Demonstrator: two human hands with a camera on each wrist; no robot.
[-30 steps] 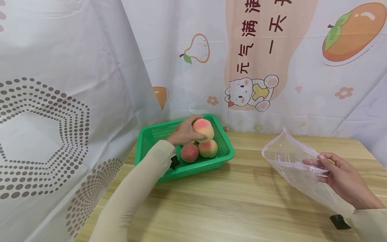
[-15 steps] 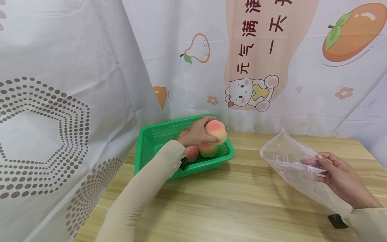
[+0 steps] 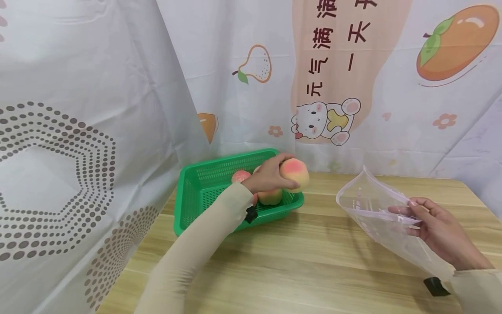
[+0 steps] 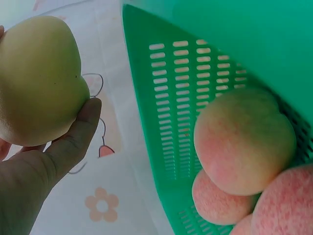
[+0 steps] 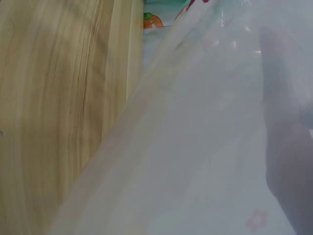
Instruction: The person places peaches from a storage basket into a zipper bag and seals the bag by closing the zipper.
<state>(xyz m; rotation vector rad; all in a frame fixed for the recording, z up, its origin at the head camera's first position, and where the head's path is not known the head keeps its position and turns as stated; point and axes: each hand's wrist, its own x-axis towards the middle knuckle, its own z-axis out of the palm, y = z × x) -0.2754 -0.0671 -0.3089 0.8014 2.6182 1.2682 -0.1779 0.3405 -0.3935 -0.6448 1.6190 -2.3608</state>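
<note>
My left hand [image 3: 270, 175] grips a pale yellow peach with a pink top [image 3: 295, 174] above the right end of the green basket [image 3: 188, 205]. In the left wrist view the held peach [image 4: 41, 81] shows its yellow side, with a finger and thumb around it. Several more peaches, among them a yellow-pink one [image 4: 244, 142] and a redder one [image 4: 288, 205], lie in the basket. At the right, my right hand [image 3: 441, 229] pinches the rim of a clear zip bag [image 3: 376, 209], whose mouth gapes toward the basket. The bag's film [image 5: 195, 147] fills much of the right wrist view.
The wooden table [image 3: 290, 261] stretches between the basket and the bag. Behind it hangs a white printed curtain [image 3: 243, 109], with another patterned sheet [image 3: 78, 131] along the left side.
My left hand has carried the peach up and to the right, from inside the basket to over its right rim. The right hand and the bag have barely shifted.
</note>
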